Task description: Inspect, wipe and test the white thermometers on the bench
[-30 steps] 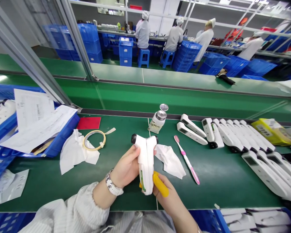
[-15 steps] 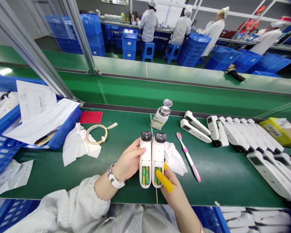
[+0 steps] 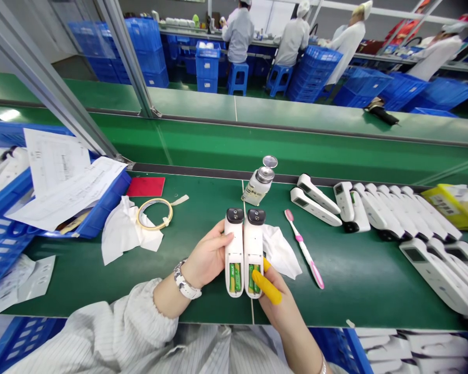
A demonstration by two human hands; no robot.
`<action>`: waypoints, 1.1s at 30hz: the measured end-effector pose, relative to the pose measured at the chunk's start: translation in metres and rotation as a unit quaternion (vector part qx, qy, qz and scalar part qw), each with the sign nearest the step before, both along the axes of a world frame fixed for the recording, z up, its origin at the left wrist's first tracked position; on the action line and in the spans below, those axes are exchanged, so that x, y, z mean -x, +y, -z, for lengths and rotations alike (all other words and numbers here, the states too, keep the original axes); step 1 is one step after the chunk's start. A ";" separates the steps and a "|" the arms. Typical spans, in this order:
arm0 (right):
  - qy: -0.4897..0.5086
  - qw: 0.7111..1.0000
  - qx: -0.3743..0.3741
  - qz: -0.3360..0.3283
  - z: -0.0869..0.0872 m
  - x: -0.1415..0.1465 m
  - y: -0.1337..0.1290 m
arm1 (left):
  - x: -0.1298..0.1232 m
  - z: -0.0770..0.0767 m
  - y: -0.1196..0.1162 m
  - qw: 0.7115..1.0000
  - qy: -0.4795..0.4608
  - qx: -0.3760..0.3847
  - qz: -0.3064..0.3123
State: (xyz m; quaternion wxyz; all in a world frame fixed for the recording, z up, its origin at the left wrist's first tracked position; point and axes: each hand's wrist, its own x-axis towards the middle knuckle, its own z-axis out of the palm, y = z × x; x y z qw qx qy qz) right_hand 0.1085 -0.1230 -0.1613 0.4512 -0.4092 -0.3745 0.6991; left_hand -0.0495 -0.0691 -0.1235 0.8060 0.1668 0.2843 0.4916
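Two white handheld devices with black heads are held upright side by side, their battery compartments uncovered and green batteries showing. My left hand [image 3: 206,257] grips the left device [image 3: 234,249], thumb on its face. Around the right device [image 3: 253,246] are the fingers of my right hand [image 3: 276,293]; yellow covers sit on its thumb and a finger, and the thumb lies over the batteries. Behind the right device is a white cloth [image 3: 283,252]. A pink and white toothbrush [image 3: 304,249] lies further right. Beyond the devices stands a white bottle with a metal lid [image 3: 259,186].
Rows of white devices [image 3: 386,210] and a yellow box [image 3: 452,208] are at right. Left lie a tape roll [image 3: 140,218], a cloth [image 3: 117,234], a red card [image 3: 145,187] and a blue crate [image 3: 113,200] with papers. People work at a far bench.
The view has shifted slightly. Both hands still hold the two devices in nearly the same pose, with the right thumb over the batteries.
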 end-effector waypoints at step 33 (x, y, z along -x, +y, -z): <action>0.036 0.991 -0.032 0.122 -0.005 0.012 -0.011 | 0.000 0.001 0.001 0.999 0.006 -0.006 -0.034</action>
